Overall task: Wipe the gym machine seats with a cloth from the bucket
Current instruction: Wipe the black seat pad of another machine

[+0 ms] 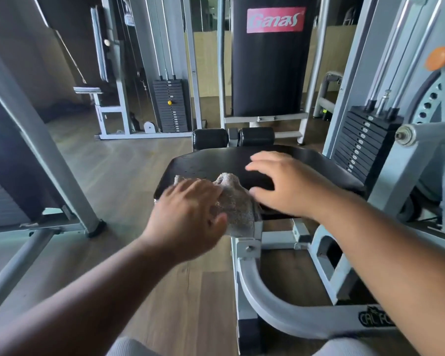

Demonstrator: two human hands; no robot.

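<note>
Pressing the bunched grey cloth point(235, 201) onto the black seat's point(211, 160) near edge, the left hand point(188, 214) gripped it; just right, the right hand point(285, 183) lay spread, empty, on the seat.

We see our left hand point(188, 214) smeared by motion blur, so its fingers do not separate clearly, and it covers the near left corner of the seat point(216, 160) along with part of the cloth point(238, 201). Whether the hand grips the cloth or only presses on it, we cannot tell. Our right hand point(288, 183) hides the seat's middle. Right of the seat, the frame label point(375, 317) is cut short by our right forearm. Beyond the seat, the tall back pad point(270, 68) runs off the top edge.
</note>
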